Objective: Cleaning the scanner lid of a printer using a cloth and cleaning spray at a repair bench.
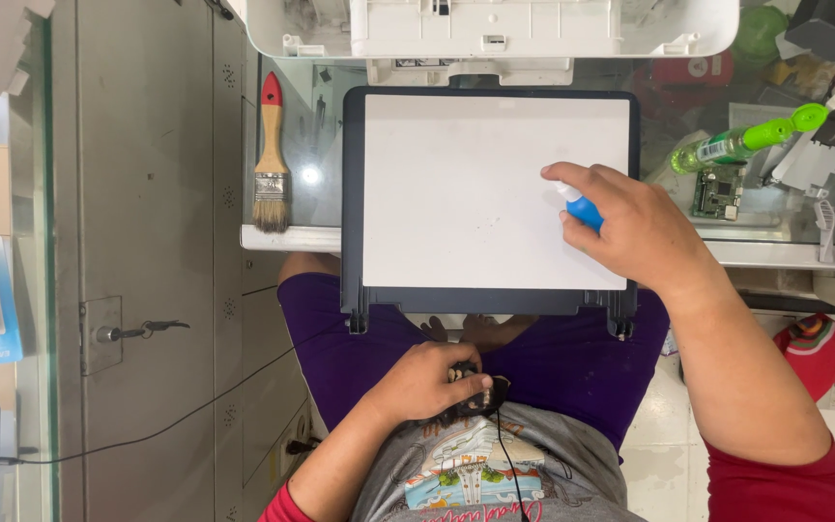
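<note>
A dark-framed panel with a white face (466, 193) lies flat on the glass counter, its near edge overhanging my lap. My right hand (635, 227) is over the panel's right side, shut on a small blue spray bottle (584, 209) with a white top, index finger on the nozzle. My left hand (427, 382) rests in my lap below the panel, closed around a small dark object (480, 391) against my shirt; what it is I cannot tell.
A paintbrush with a red-tipped wooden handle (270, 159) lies left of the panel. A white printer body (495, 24) sits behind it. A green spray bottle (746, 140), a circuit board (717, 193) and small parts crowd the right. A grey cabinet with a key (132, 332) stands left.
</note>
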